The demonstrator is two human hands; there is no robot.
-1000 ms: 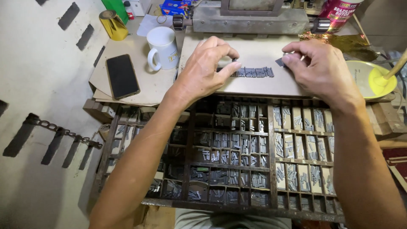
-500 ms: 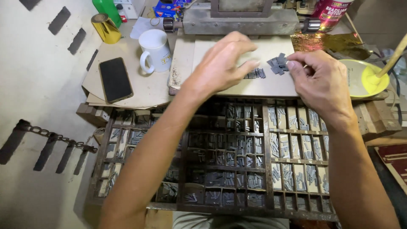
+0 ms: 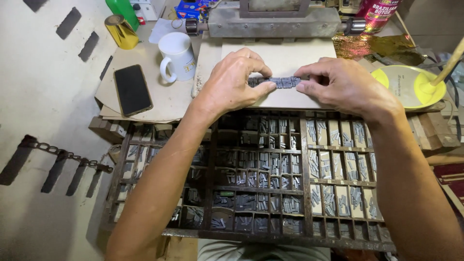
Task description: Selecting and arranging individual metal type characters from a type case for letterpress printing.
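Left hand: the left hand (image 3: 234, 82) presses its thumb and fingertips on the left end of a short row of small grey metal type blocks (image 3: 279, 81), pinching it closed.
Right hand: the right hand (image 3: 340, 84) pinches the row's right end between thumb and forefinger.
Type row: it lies flat on a pale beige board (image 3: 285, 55), just beyond the tray, squeezed between both hands.
Tray: a dark wooden compartment tray (image 3: 304, 159) full of grey metal type sits directly below the hands.
Left side: a white ceramic mug (image 3: 176, 55) stands beside a black smartphone (image 3: 132, 90) lying on brown cardboard (image 3: 166, 99).
Right side: a yellow round bowl (image 3: 406, 87) holds a wooden stick (image 3: 452, 60).
Behind: a grey metal press block (image 3: 273, 21) sits behind the board.
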